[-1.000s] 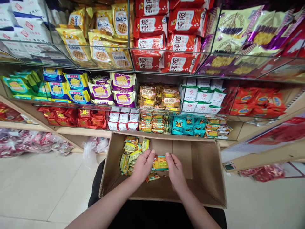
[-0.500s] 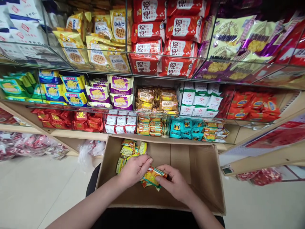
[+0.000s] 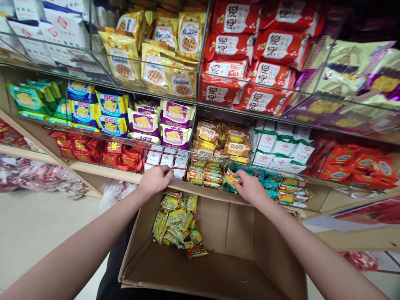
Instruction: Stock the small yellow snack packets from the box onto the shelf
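Note:
My right hand (image 3: 251, 188) pinches an orange-and-yellow snack packet (image 3: 232, 178) in front of the lowest shelf, just right of the stacked packets of like colours (image 3: 204, 173). Over the far rim of the cardboard box (image 3: 240, 233), near its left corner, my left hand (image 3: 156, 179) is closed, its fingertips near small white-and-red packets (image 3: 167, 160); whether anything sits in its fingers I cannot make out. Loose yellow-green packets (image 3: 176, 221) lie in a pile at the left inside of the box.
Teal packets (image 3: 268, 181) stand behind my right hand. Clear-fronted shelves above hold yellow cookie bags (image 3: 121, 58), red biscuit packs (image 3: 231, 46) and brown packets (image 3: 208, 131). Plastic-bagged goods (image 3: 37, 177) lie low at the left, by a wooden divider.
Both hands have moved from inside the box up to the lowest shelf and apart. My right hand carries a packet there. The view has shifted, and the pile in the box is uncovered.

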